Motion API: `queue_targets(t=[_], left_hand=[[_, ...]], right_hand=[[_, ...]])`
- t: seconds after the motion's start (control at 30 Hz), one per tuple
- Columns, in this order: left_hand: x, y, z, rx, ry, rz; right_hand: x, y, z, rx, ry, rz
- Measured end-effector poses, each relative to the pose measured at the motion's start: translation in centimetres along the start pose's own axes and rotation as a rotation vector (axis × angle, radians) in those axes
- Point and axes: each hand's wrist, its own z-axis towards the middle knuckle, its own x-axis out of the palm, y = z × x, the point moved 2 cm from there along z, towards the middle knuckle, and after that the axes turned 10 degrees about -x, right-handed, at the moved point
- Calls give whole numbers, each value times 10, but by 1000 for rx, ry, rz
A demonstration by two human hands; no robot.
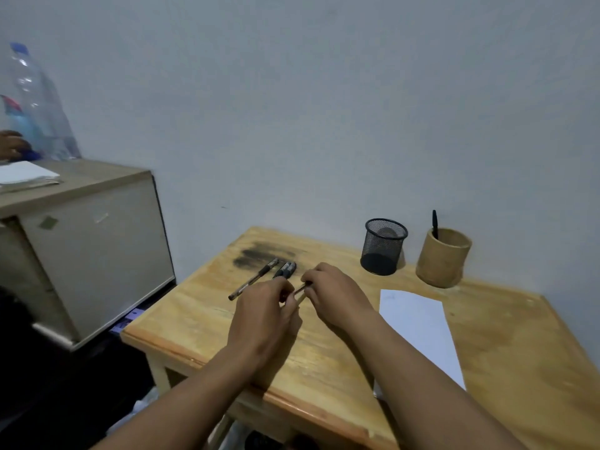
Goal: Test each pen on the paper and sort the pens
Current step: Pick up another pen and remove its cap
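Observation:
Several pens lie on the small wooden table. One thin pen rests alone at the left, and two dark-capped pens lie beside it, partly under my fingers. My left hand and my right hand meet over the table's middle, both pinching one thin pen between their fingertips. A white sheet of paper lies to the right of my hands. Behind it stand a black mesh cup and a bamboo cup with one black pen upright in it.
A dark smudge marks the table's far left corner. A beige cabinet stands to the left with papers and a plastic bottle on it; another person's hand shows at the left edge. The wall is close behind.

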Motion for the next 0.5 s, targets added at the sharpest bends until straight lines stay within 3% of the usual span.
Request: queue_targets(t=[0.23,0.37,0.43,0.5], left_hand=[[9,-31,17,24,11,-252],[28,-53,22,-35,149,-284],[38,-62,22,-102,281,-379],[46,-71,20,-167,419,-539]], right_hand=[[-32,-12,-25,190,-241,91],[-54,-22,-47,421,-503,598],[-64,-24,-61,471,-639,979],[-73,-26,-75,497,-712,1198]])
